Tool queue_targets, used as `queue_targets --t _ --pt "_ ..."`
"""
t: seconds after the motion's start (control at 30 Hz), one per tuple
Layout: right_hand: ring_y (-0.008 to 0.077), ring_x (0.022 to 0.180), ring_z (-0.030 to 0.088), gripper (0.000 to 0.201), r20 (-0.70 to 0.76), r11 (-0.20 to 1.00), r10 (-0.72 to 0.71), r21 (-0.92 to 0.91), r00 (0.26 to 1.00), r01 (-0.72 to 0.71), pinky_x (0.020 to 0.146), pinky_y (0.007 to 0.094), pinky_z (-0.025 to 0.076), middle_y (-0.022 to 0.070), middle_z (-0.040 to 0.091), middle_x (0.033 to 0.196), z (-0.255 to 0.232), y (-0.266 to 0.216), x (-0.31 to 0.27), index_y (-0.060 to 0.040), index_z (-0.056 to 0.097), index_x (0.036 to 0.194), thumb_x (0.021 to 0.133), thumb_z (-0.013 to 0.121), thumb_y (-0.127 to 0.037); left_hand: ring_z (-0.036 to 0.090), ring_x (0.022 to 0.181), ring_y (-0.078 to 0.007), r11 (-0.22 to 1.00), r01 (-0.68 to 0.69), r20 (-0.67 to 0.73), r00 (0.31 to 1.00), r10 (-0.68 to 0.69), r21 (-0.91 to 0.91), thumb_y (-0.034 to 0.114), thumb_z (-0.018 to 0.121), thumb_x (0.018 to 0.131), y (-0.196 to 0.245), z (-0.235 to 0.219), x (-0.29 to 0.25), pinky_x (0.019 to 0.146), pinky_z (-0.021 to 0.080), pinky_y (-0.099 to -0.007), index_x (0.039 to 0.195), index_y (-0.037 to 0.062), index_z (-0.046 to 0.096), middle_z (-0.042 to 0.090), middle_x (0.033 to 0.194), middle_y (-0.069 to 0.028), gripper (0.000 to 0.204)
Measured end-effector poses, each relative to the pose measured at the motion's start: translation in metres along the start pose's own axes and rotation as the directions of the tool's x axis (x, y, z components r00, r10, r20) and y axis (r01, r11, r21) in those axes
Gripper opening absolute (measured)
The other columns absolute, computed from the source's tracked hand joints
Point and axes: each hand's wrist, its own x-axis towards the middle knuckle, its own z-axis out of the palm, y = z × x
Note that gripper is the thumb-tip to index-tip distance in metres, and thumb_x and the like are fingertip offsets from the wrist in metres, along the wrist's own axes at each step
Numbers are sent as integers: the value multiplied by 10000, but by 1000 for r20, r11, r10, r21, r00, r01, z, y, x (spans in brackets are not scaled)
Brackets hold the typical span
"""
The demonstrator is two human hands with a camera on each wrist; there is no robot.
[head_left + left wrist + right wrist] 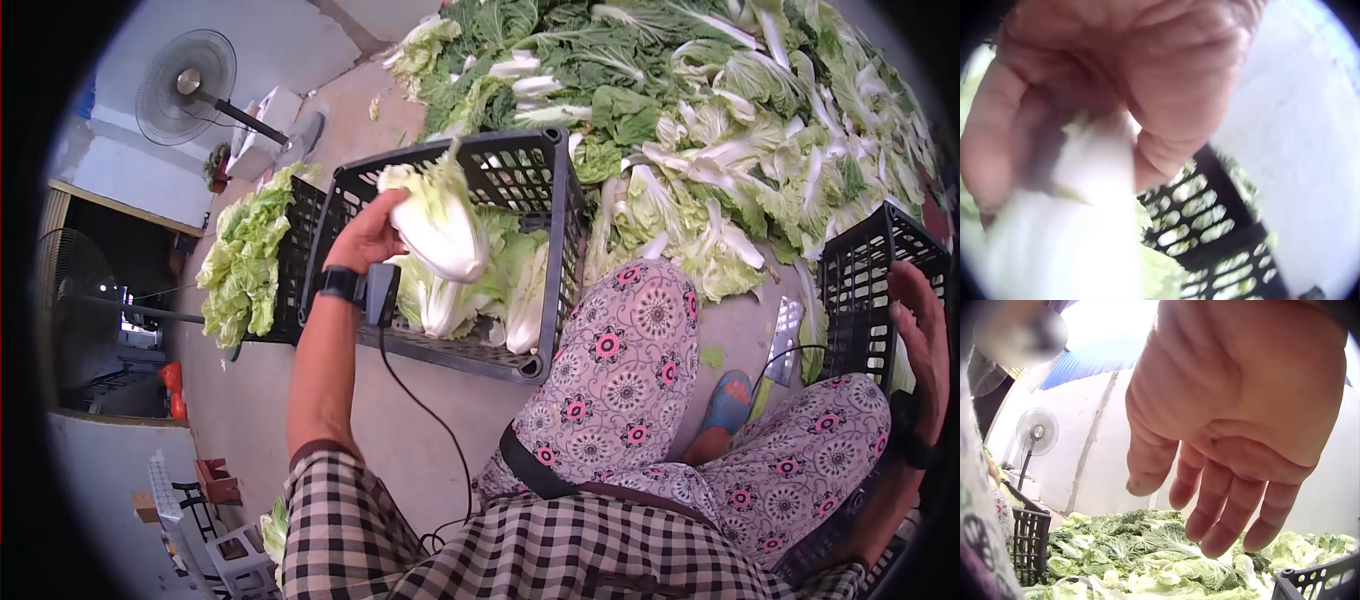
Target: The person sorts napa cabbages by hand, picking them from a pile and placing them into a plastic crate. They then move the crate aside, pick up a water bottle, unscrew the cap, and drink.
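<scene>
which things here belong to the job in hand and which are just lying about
Likely in the job:
pale cabbage in the left hand
black crate with more cabbages inside
big leafy heap

Likely just lying about:
pedestal fan
loose leaf scrap

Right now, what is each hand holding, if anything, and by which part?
The left hand holds a cabbage by its side; the right hand holds nothing.
</scene>
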Motion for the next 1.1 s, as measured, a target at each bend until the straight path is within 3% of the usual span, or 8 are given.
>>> queue_targets --t 0.23,0.3,0.43,0.5,0.57,0.67,0.87,1.1 --pt "252 1232 426 912 -93 941 -338 -43 936 336 1017 385 328 119 449 1333 21 -82 4 -44 323 1379 645 755 -371 524 1125 -268 797 -262 210 877 432 -544 328 558 868 56 169 -95 958 428 -467 1231 32 464 552 1203 -132 478" --pt "267 1249 413 945 -185 834 -551 -151 814 531 1022 396 323 133 425 1355 36 -99 3 -74 300 1397 622 789 -305 555 1076 -261 811 51 590 713 379 -583 348 563 868 49 220 -92 927 457 -437 1227 22 464 565 1176 -130 496" --pt "328 1182 481 697 -112 498 -867 -247 485 831 961 405 401 183 491 1266 45 -110 -1 -30 417 1291 675 734 -112 575 1056 -239 814 133 650 679 341 -566 408 507 901 19 348 -119 901 483 -381 1216 9 474 572 1179 -134 510" --pt "348 1105 539 610 -220 559 -829 -306 514 771 899 384 460 188 539 1188 39 -94 -20 -14 466 1223 684 730 -126 598 1010 -261 863 167 762 568 311 -477 447 469 916 20 364 -115 869 501 -394 1249 6 446 576 1169 -150 554" --pt "299 1032 588 596 -313 614 -788 -356 530 704 934 355 466 162 576 1138 22 -68 -35 -48 506 1188 654 754 -140 612 964 -268 957 44 927 264 267 -288 445 450 925 20 354 -89 823 521 -379 1274 -1 419 582 1147 -158 567" --pt "283 1044 576 649 -454 794 -601 -431 658 429 915 344 464 153 568 1154 -17 -30 -66 -47 489 1213 632 769 -125 623 904 -236 957 -253 703 655 277 -141 365 507 918 9 322 -78 769 536 -352 1257 1 422 602 1070 -147 504" --pt "300 1073 547 674 -606 940 -187 -340 773 -39 912 363 430 174 550 1168 -63 65 -96 -19 475 1212 615 755 -157 623 787 -152 912 -410 362 853 377 18 311 559 901 1 217 -52 683 534 -298 1195 26 473 630 959 -75 419" --pt "330 1019 575 635 -401 779 274 -441 874 -446 871 387 445 181 612 1022 -52 128 -94 -56 535 1167 605 695 -305 621 743 -116 880 -264 92 964 248 395 275 551 900 -24 132 -30 622 526 -252 1155 66 514 629 905 -42 332"
